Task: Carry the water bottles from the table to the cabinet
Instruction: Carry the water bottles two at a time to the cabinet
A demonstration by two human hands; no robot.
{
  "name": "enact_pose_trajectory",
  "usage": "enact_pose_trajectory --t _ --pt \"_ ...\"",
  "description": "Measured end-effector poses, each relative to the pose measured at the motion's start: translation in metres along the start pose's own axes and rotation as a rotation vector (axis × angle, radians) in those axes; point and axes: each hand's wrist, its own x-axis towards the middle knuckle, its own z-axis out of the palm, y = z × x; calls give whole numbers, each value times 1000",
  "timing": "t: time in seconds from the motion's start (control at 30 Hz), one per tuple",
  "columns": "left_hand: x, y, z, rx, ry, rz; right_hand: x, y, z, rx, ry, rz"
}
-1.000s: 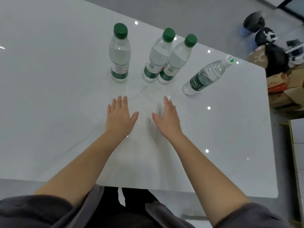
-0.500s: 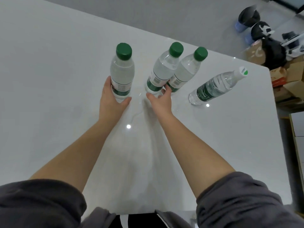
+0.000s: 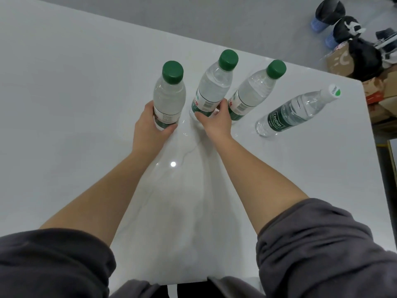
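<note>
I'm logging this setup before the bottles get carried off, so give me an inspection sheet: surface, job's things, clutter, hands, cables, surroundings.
Surface: glossy white table, light reflections.
Job's things: left bottle, middle bottle and third bottle, green caps; white-capped bottle apart, rightmost.
Clutter: nothing seen.
Hands: left hand grips left bottle; right hand grips middle bottle low down.
Cables: nothing seen.
Surroundings: shoes and cardboard boxes on grey floor, far right.

"Cestbon" on dark green label (image 3: 277,124) of white-capped bottle (image 3: 305,105)
</note>
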Motion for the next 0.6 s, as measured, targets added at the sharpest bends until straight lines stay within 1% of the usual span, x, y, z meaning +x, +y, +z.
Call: enact_pose_trajectory --t 0.2,0.43,0.6 --pt "-8 -4 -7 31 -72 30 -23 18 -7 -4 -8 -31" --pt "-11 -7 -10 3 -140 24 -30 7 -9 29 -72 -67" --pt "-37 -4 -15 17 -213 33 -69 31 -24 24 -70 -42"
